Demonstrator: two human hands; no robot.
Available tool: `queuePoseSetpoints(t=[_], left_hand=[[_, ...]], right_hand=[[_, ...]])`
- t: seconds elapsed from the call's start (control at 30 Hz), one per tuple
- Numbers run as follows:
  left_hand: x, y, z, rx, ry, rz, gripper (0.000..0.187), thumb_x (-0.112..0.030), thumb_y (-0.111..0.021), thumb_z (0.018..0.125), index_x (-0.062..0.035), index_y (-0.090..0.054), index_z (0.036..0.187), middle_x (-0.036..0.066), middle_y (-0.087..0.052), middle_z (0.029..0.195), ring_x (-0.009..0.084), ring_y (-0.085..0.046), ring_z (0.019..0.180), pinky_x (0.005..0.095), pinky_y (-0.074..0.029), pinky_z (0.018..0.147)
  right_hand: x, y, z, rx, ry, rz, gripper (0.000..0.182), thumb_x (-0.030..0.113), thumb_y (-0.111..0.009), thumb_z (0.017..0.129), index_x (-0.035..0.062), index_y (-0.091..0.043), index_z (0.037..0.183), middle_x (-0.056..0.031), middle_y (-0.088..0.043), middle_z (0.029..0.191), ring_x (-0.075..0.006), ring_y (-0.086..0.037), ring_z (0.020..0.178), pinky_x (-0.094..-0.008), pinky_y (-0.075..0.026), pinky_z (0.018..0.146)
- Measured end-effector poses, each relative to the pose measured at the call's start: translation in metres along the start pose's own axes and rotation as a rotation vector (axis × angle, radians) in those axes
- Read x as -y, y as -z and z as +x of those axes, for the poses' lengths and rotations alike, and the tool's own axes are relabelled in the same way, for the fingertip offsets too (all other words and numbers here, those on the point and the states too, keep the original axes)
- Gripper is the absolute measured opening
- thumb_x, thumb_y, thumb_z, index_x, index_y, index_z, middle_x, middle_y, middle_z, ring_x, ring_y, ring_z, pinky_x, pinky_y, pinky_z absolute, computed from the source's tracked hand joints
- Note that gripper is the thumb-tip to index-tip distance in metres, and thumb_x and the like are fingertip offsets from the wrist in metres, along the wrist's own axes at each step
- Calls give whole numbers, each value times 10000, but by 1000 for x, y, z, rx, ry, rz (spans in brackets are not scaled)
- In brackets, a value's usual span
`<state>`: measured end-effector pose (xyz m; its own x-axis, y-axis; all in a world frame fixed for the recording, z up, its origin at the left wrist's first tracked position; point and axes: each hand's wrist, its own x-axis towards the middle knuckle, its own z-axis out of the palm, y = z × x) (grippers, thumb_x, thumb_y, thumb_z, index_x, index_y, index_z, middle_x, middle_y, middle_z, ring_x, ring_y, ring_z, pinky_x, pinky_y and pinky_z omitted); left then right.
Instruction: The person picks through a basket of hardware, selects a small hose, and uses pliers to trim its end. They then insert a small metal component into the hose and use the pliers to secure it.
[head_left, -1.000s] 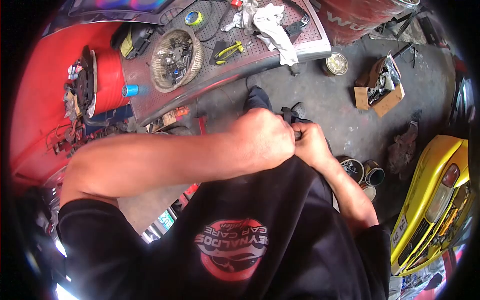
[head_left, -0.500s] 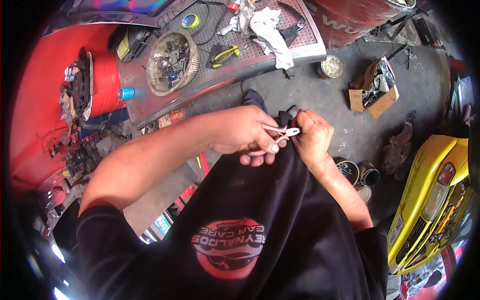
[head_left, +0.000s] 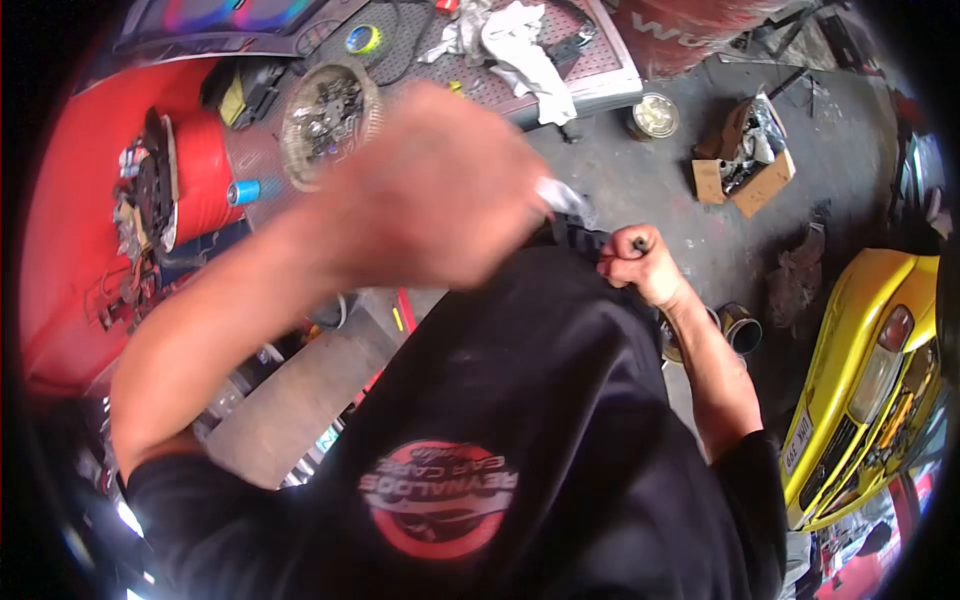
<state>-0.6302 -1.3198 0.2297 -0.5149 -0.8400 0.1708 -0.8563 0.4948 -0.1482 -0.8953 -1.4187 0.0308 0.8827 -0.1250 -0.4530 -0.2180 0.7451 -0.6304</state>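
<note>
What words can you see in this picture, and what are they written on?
"REYNALDOS" and "CAR CARE", seen upside down, on the red round logo of the person's black shirt.
A number plate on the yellow car: too small to read.
White letters on the red drum at the top: cut off, not readable.
A small label low at the left of the shirt: too blurred to read.

Bare floor (head_left: 640, 185) lies open ahead, hemmed by cluttered bench (head_left: 590, 75), cardboard box (head_left: 745, 170) and cans (head_left: 740, 328)
</note>
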Motion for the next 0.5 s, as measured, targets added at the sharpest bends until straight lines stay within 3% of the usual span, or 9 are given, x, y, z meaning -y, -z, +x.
queuePoseSetpoints(t=[0.03,0.1,0.2,0.23,0.37,0.5], left_hand=[[20,17,-8,58,108,82,183,-95,-730,762,-86,-709,944,55,-663,857,210,-630,786,356,-470,665],[39,23,-29,232,406,44,234,-48,-724,806,-100,-709,1034,72,-702,983,233,-671,865,378,-518,726],[4,-9,-53,121,784,-353,306,-57,-737,853,-77,-681,1153,117,-712,1066,250,-698,984,365,-544,862],[-11,-18,-53,111,929,-484,287,-125,-730,892,-73,-679,1170,114,-719,1044,215,-699,978,341,-540,840],[-43,-24,-45,167,1096,-954,234,-154,-674,940,-9,-682,1124,127,-724,998,185,-691,912,324,-527,802],[-57,-26,-39,89,1076,-1002,200,-127,-660,943,20,-691,1076,133,-721,953,192,-687,841,310,-525,779]], right_hand=[[-10,12,-2,-90,25,134,472,-160,-606,761,131,-279,586,44,-397,624,-71,-379,590,-250,-337,549],[-5,-9,1,-189,200,-29,471,-160,-605,782,122,-279,594,45,-400,632,-68,-371,604,-250,-336,555],[-6,-20,10,-157,364,-74,454,-152,-614,800,107,-289,616,57,-381,641,-58,-352,627,-249,-340,569],[-7,-24,10,-152,383,-27,454,-154,-618,797,108,-292,620,61,-377,641,-54,-349,628,-251,-331,562],[-11,-21,4,-186,328,-220,441,-117,-639,812,106,-308,623,73,-372,652,-46,-319,631,-259,-305,550],[-6,-29,9,-218,398,-424,409,-70,-658,818,92,-336,623,57,-362,618,-50,-330,613,-264,-297,531]])
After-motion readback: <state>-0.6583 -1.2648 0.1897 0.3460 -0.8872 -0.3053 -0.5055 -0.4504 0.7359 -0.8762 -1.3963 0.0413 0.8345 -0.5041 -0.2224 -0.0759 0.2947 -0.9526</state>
